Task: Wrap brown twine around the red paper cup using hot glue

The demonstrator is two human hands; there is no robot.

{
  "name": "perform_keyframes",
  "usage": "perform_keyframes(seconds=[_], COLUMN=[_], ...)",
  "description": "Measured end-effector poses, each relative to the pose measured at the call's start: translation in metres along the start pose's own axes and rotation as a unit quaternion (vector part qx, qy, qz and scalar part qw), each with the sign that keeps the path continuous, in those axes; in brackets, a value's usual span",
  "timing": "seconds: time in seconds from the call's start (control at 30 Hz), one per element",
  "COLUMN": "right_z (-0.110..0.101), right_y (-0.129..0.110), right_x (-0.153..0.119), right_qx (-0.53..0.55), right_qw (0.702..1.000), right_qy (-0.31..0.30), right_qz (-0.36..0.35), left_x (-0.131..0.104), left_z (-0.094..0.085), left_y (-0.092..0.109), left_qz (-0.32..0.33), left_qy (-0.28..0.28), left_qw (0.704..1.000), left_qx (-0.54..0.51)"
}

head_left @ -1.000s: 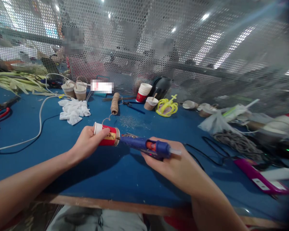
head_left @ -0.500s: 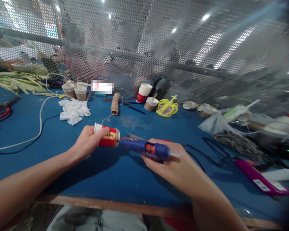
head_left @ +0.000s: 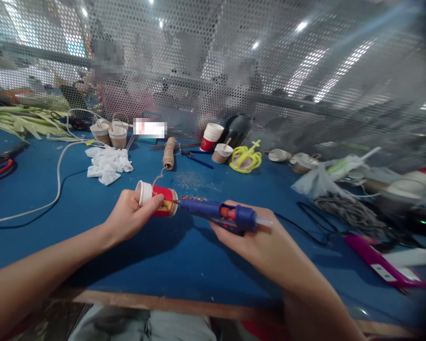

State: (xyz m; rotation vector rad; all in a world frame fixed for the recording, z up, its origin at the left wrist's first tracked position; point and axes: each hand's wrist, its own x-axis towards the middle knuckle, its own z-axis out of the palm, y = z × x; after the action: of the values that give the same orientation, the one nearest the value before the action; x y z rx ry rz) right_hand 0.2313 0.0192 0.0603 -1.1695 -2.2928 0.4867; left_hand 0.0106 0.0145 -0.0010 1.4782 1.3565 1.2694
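Observation:
My left hand (head_left: 128, 214) is wrapped round a red and white paper cup (head_left: 168, 195), which lies on its side in the air above the blue table. Brown twine (head_left: 159, 177) runs from the cup up to a twine roll (head_left: 169, 154). In my right hand (head_left: 259, 241) is a blue glue gun (head_left: 213, 210), its fingers closed round the handle. The gun's nozzle points left and meets the cup's twine-wrapped end, or comes very near it; contact is hard to tell.
Behind my hands are white crumpled cloth (head_left: 109, 163), blue pliers (head_left: 199, 158), a yellow crown-shaped frame (head_left: 245, 158) and several cups. Scissors (head_left: 2, 163) lie far left. A magenta power strip (head_left: 372, 260) and black cable are on the right.
The glue gun has shifted slightly right and tilted, and its nozzle sits a little higher on the cup. The cup has turned a little in my left hand.

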Motion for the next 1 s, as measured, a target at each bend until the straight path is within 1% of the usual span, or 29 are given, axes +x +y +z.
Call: perform_keyframes(seconds=[0.1,0.17,0.3,0.6,0.67,0.77,0.8,0.87,0.93,1.0], right_z=[0.0,-0.001,-0.002,-0.002,-0.004,-0.007,-0.008,-0.009,-0.007,-0.002], right_y=[0.003,0.004,0.005,0.006,0.008,0.017,0.023,0.038,0.055,0.073], right_x=[0.0,0.001,0.002,0.009,0.012,0.021,0.025,0.036,0.05,0.064], right_qx=[-0.008,-0.003,-0.007,-0.005,0.024,0.121,0.16,0.224,0.221,0.184], right_qw=[1.0,1.0,1.0,1.0,0.998,0.983,0.975,0.958,0.951,0.948], right_qy=[0.005,0.003,0.0,-0.002,-0.016,-0.044,-0.04,0.004,0.045,0.039], right_qz=[0.006,0.005,0.008,0.018,0.051,0.129,0.152,0.177,0.21,0.258], left_x=[-0.002,-0.003,-0.004,-0.004,-0.004,-0.003,-0.003,-0.002,-0.001,-0.001], left_z=[0.0,-0.001,-0.001,0.0,-0.001,-0.001,-0.001,-0.001,-0.001,0.0], left_y=[0.001,0.003,0.006,0.004,0.005,0.005,0.004,0.004,0.004,0.005], left_qz=[0.075,0.104,0.132,0.179,0.167,0.112,0.091,0.063,0.057,0.058], left_qy=[-0.015,-0.025,-0.041,-0.056,-0.059,-0.054,-0.049,-0.035,-0.028,-0.031], left_qw=[0.995,0.991,0.985,0.975,0.978,0.99,0.993,0.996,0.997,0.998], left_qx=[0.068,0.085,0.101,0.12,0.109,0.073,0.061,0.043,0.033,0.024])
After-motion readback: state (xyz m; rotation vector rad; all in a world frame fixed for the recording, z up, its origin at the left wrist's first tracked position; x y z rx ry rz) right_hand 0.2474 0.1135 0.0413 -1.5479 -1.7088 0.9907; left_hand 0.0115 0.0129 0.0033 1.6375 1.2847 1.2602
